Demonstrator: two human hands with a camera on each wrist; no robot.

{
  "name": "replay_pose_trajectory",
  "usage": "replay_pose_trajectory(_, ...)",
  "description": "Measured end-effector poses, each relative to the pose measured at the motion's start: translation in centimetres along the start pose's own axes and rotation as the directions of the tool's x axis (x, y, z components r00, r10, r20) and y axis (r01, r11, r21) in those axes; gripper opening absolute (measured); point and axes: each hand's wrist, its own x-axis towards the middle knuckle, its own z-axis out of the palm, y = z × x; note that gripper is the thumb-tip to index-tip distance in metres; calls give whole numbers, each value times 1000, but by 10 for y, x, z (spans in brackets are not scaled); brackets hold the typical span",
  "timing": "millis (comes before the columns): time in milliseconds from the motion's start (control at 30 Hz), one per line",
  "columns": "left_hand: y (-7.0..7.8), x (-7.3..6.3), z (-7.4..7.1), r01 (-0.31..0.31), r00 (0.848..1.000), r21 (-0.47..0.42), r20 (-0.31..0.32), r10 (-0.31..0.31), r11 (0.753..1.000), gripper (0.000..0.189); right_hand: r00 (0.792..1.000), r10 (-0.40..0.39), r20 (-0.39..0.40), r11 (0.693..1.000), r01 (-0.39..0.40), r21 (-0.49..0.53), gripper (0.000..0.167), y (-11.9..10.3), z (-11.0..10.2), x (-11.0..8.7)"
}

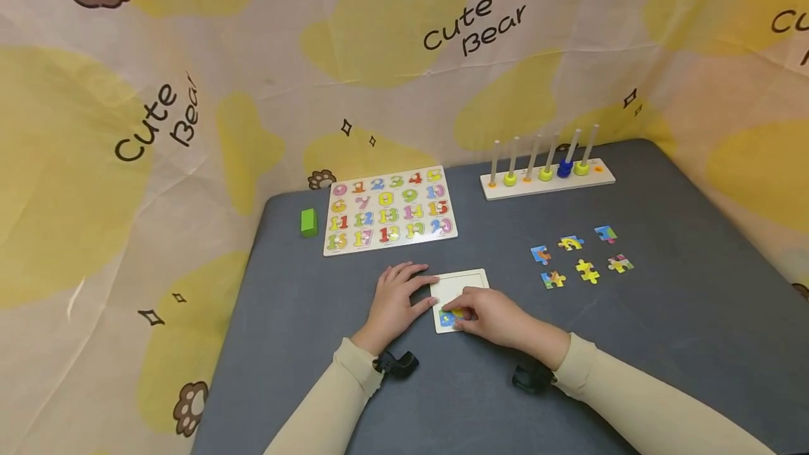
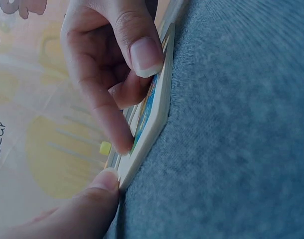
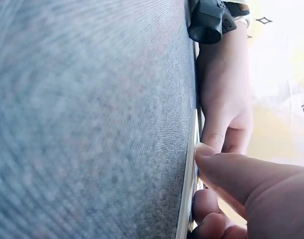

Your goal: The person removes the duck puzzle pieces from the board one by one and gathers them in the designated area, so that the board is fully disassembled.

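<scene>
A small white puzzle tray (image 1: 459, 282) lies flat on the grey table with blue and yellow jigsaw pieces (image 1: 446, 319) in its near left corner. My left hand (image 1: 393, 302) rests at the tray's left side, fingers spread, with the thumb at its edge. Over that corner my right hand (image 1: 495, 316) bends its index finger and thumb onto a jigsaw piece (image 2: 151, 105), seen low against the tray's rim in the left wrist view. The right hand's fingers partly cover the pieces. In the right wrist view the thumb sits right at the tray's edge (image 3: 187, 186).
Several loose jigsaw pieces (image 1: 586, 272) lie to the right of the tray. Behind it is a number board (image 1: 390, 210), with a green block (image 1: 308, 222) at its left. A pegged stand (image 1: 548, 185) with rings stands at the back right, near the hanging cloth (image 1: 379, 41).
</scene>
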Motion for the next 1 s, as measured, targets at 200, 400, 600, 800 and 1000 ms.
replay_pose_trajectory(200,-1,0,1,-6,1000,13,14,5,1000,53,1000,7,-24,1000,-8,-28,36,-1,2,0)
replay_pose_trajectory(400,-4,-1,4,-22,1000,10,2,22,1000,49,998,49,-44,999,-49,0,32,-2,4,1)
replay_pose_trajectory(600,-6,1,6,-24,1000,25,0,24,999,49,995,59,-79,998,-60,0,35,-2,5,1)
replay_pose_trajectory(800,-6,1,5,-19,1000,21,5,19,1000,49,994,78,-73,997,-77,18,36,-1,6,-1)
replay_pose_trajectory(1000,-5,2,5,-21,1000,20,3,21,1000,49,994,78,-83,996,-74,55,34,-1,6,-2)
